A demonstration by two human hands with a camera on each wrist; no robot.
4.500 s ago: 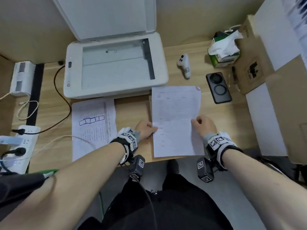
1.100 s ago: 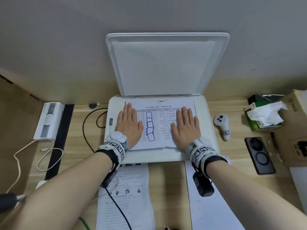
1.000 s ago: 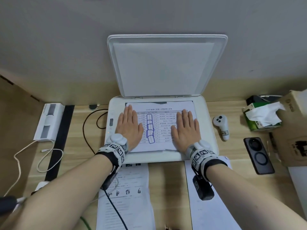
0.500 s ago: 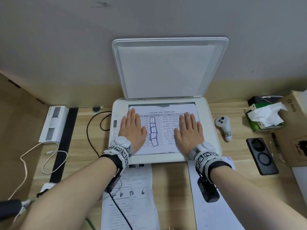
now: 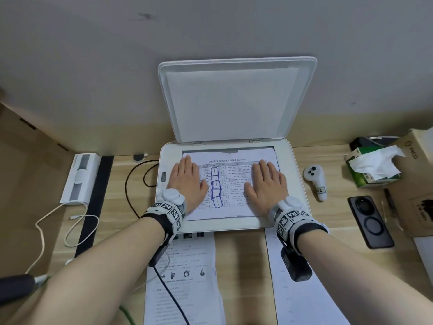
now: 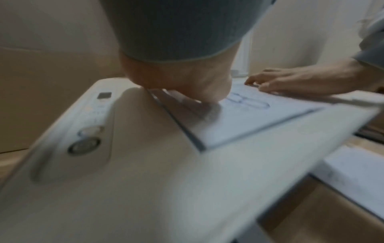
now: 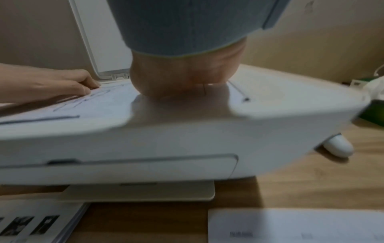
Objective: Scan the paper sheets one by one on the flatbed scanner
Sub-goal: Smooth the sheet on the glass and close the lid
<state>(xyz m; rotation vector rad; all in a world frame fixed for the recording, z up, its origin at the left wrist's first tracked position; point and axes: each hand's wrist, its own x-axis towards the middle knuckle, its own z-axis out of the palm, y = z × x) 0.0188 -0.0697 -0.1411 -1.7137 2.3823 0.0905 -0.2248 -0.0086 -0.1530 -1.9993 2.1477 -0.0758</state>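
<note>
A white flatbed scanner (image 5: pixel 295 174) stands at the back of the desk with its lid (image 5: pixel 234 99) raised against the wall. A printed sheet with a table and a blue drawing (image 5: pixel 227 184) lies face up on the glass. My left hand (image 5: pixel 187 181) rests flat on the sheet's left half, fingers straight. My right hand (image 5: pixel 268 184) lies flat on its right half. In the left wrist view the sheet (image 6: pixel 249 118) shows beyond the palm. Another printed sheet (image 5: pixel 182 277) lies in front of the scanner on the left, and a further sheet (image 5: pixel 300 301) on the right.
A white controller (image 5: pixel 315 181) lies right of the scanner, then a green tissue box (image 5: pixel 370 170), a black phone (image 5: pixel 370 221) and a cardboard box (image 5: pixel 417 184). Left of the scanner are a black cable (image 5: pixel 131 184), a white device (image 5: pixel 79 179) and a white cord (image 5: pixel 70 226).
4.5 s ago both hands held a sheet on the desk and the glass was bare. Over the last second the hands stayed flat on the sheet on the glass; only the camera view shifted.
</note>
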